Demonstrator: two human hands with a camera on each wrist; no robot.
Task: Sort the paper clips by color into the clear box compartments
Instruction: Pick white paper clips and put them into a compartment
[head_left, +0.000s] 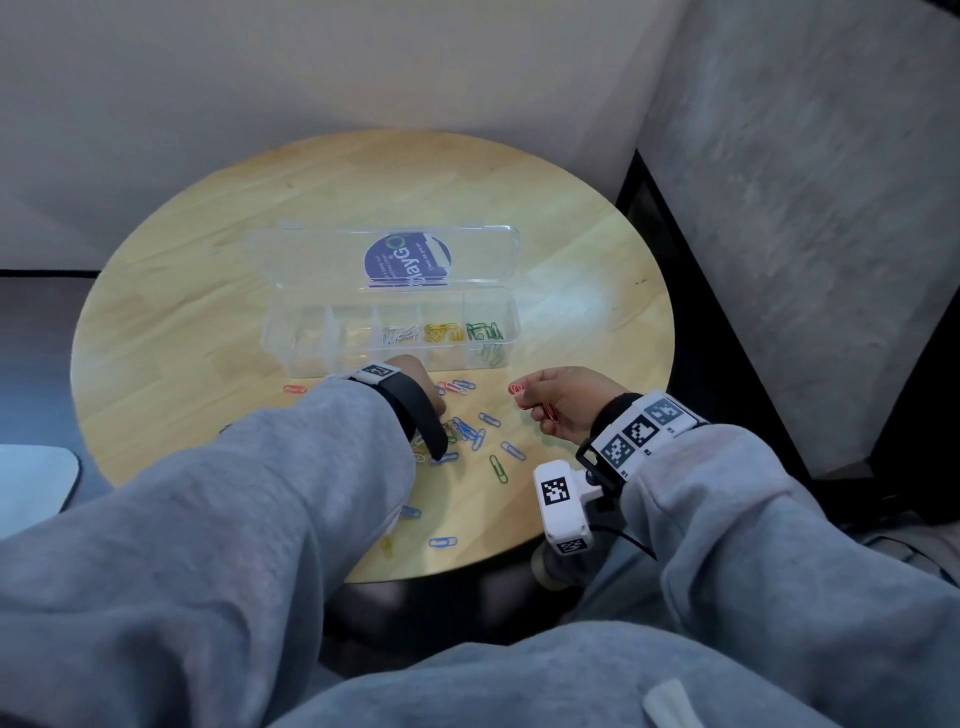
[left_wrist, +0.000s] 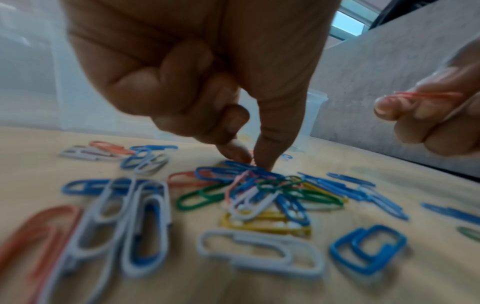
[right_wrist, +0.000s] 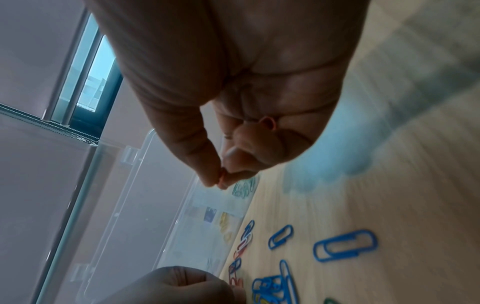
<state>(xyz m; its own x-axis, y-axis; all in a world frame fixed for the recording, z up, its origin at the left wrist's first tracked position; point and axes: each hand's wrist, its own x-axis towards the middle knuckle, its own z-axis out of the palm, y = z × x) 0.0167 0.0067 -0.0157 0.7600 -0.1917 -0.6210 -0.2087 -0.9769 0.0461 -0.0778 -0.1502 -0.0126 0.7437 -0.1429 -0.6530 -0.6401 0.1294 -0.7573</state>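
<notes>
A clear box lies open on the round wooden table. Its right three compartments hold white clips, yellow clips and green clips. In front of it lies a mixed pile of paper clips. My left hand reaches down onto the pile's far side, thumb and forefinger tips pinched together on a clip; its colour is unclear. My right hand hovers to the right and grips red clips, one pinched at the fingertips.
The box lid, with a purple label, lies flat behind the box. Stray clips are scattered toward the near edge: a red one, a green one, a blue one. A grey upholstered surface rises right of the table.
</notes>
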